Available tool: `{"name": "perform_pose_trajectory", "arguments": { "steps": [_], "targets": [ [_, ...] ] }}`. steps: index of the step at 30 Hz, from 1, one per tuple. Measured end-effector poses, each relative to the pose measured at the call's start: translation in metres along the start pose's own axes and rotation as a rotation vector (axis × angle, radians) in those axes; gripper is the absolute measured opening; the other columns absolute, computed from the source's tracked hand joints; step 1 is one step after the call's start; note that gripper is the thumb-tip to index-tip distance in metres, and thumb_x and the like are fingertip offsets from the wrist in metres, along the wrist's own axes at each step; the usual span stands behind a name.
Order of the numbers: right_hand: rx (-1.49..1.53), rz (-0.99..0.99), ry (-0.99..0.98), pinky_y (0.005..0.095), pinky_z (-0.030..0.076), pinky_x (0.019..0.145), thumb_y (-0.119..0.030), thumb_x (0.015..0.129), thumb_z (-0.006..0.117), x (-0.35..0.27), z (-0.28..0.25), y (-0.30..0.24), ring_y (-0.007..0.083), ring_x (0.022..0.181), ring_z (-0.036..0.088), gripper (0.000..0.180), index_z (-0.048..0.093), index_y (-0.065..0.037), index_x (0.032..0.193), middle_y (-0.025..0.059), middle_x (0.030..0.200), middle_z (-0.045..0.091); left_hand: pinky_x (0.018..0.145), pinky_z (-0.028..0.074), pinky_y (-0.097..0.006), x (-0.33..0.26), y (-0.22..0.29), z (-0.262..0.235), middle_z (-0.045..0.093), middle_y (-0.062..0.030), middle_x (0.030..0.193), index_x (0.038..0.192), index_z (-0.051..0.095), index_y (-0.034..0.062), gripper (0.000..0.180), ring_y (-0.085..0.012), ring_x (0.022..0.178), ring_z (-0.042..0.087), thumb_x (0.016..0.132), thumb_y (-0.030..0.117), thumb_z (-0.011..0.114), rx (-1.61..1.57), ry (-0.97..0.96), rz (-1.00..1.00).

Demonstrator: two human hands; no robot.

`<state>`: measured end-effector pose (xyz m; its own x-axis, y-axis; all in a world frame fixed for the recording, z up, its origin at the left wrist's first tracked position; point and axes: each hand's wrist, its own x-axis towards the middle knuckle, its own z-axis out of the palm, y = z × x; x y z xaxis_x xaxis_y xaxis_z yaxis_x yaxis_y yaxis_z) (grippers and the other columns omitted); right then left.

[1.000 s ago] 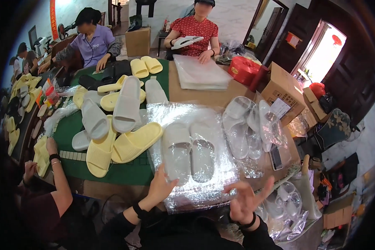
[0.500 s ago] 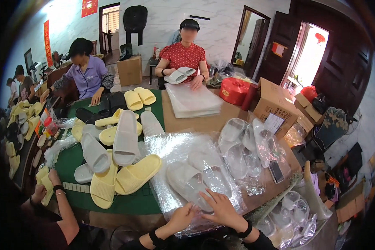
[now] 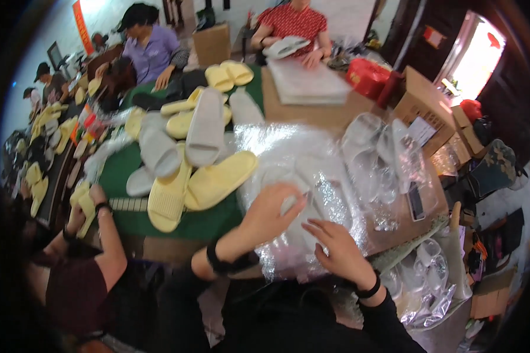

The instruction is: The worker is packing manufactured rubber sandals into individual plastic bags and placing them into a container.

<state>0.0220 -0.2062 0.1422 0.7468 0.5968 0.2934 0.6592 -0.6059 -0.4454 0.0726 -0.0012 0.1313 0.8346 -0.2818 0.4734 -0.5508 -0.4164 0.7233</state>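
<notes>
A pair of pale grey slippers (image 3: 330,197) lies in a clear plastic bag (image 3: 280,256) on the table in front of me. My left hand (image 3: 271,217) is over the bag's left side, its fingers smeared by motion, so I cannot make out a grip. Lower and to the right, my right hand (image 3: 341,250) hovers at the bag's near part with fingers stretched and apart. Left of the bag, yellow slippers (image 3: 224,179) and grey slippers (image 3: 206,126) are heaped on a green mat (image 3: 123,220).
Bagged grey slippers (image 3: 365,153) and a phone (image 3: 416,203) lie to the right. More bagged slippers fill a sack (image 3: 421,276) below. Across the table, a person in red holds grey slippers (image 3: 285,47) over stacked clear sheets (image 3: 312,88). At left, another person's hands hold a yellow slipper (image 3: 83,203).
The view has tipped downward, so the table sits higher in it. My left hand has moved up over the bagged slippers; my right hand has shifted off them toward the near right.
</notes>
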Motion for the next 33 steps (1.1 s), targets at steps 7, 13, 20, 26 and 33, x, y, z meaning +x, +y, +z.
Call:
{"name": "perform_pose_trajectory", "arguments": {
  "steps": [7, 13, 20, 26, 33],
  "targets": [
    [0.44, -0.241, -0.007, 0.035, 0.045, 0.077, -0.004, 0.077, 0.063, 0.019, 0.014, -0.071, 0.0284, 0.09, 0.057, 0.046, 0.055, -0.005, 0.122, 0.0113, 0.102, 0.06, 0.082, 0.042, -0.029, 0.097, -0.034, -0.019, 0.057, -0.0051, 0.101, 0.109, 0.055, 0.0046, 0.026, -0.0159, 0.093, 0.052, 0.085, 0.016, 0.06, -0.262, 0.227, -0.184],
    [0.401, -0.376, -0.003, 0.0345, 0.043, 0.067, -0.006, 0.079, 0.062, 0.043, 0.072, -0.107, 0.0249, 0.075, 0.052, 0.045, 0.055, -0.006, 0.124, 0.0088, 0.085, 0.054, 0.071, 0.039, -0.025, 0.119, -0.082, -0.022, 0.053, 0.0, 0.095, 0.113, 0.055, 0.0092, 0.031, -0.0101, 0.083, 0.046, 0.083, 0.02, 0.057, -0.498, 0.374, -0.539],
    [0.323, -0.228, 0.266, 0.0326, 0.046, 0.067, -0.006, 0.078, 0.063, 0.069, 0.074, -0.088, 0.0253, 0.076, 0.055, 0.051, 0.05, -0.006, 0.128, 0.0098, 0.091, 0.056, 0.081, 0.041, -0.028, 0.118, -0.08, -0.014, 0.061, -0.0059, 0.097, 0.108, 0.058, 0.0018, 0.029, -0.0147, 0.091, 0.053, 0.087, 0.021, 0.056, -0.637, 0.386, -0.565],
    [0.446, -0.146, 0.269, 0.0326, 0.047, 0.065, -0.009, 0.083, 0.06, 0.063, 0.084, -0.088, 0.027, 0.075, 0.055, 0.059, 0.038, -0.005, 0.137, 0.0119, 0.09, 0.053, 0.078, 0.04, -0.027, 0.106, -0.091, -0.023, 0.056, -0.002, 0.099, 0.111, 0.057, 0.0071, 0.03, -0.0123, 0.089, 0.049, 0.084, 0.019, 0.055, -0.586, 0.323, -0.645],
    [0.502, -0.293, 0.026, 0.0361, 0.048, 0.07, -0.013, 0.085, 0.058, 0.032, 0.124, -0.099, 0.0297, 0.08, 0.055, 0.06, 0.035, -0.009, 0.139, 0.0141, 0.097, 0.05, 0.08, 0.037, -0.024, 0.115, -0.088, -0.012, 0.055, -0.002, 0.097, 0.109, 0.056, 0.0042, 0.028, -0.0111, 0.088, 0.047, 0.084, 0.016, 0.055, -0.614, 0.316, -0.614]
  ]
}}
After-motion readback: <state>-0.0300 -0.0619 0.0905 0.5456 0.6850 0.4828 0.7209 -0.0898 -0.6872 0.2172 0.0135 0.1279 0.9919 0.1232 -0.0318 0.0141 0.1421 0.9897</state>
